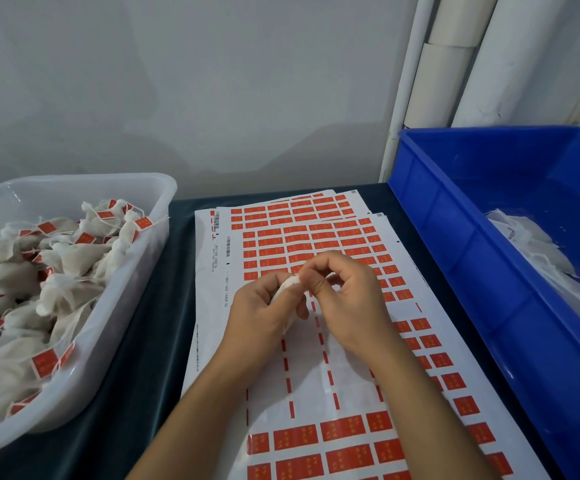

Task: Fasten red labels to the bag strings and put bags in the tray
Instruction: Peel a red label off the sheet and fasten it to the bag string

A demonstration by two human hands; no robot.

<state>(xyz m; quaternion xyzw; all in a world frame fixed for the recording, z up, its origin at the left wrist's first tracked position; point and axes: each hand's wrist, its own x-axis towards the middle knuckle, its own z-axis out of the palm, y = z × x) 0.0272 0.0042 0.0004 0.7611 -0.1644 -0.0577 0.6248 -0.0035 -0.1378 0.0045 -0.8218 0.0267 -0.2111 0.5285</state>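
My left hand [264, 306] grips a small white mesh bag [285, 288] above the sheets of red labels [316, 237]. My right hand [345, 294] meets it from the right, its fingertips pinching at the bag's top; what they pinch is hidden. A clear plastic tray [136, 271] on the left holds several white bags [70, 258] with red labels tied on. The nearest label sheet [302, 379] has a bare patch under my hands where labels are gone.
A blue plastic bin [454, 244] stands at the right with several unlabelled white bags [537, 251] inside. Dark cloth [150, 358] covers the table. White pipes [454, 64] run up the wall behind the bin.
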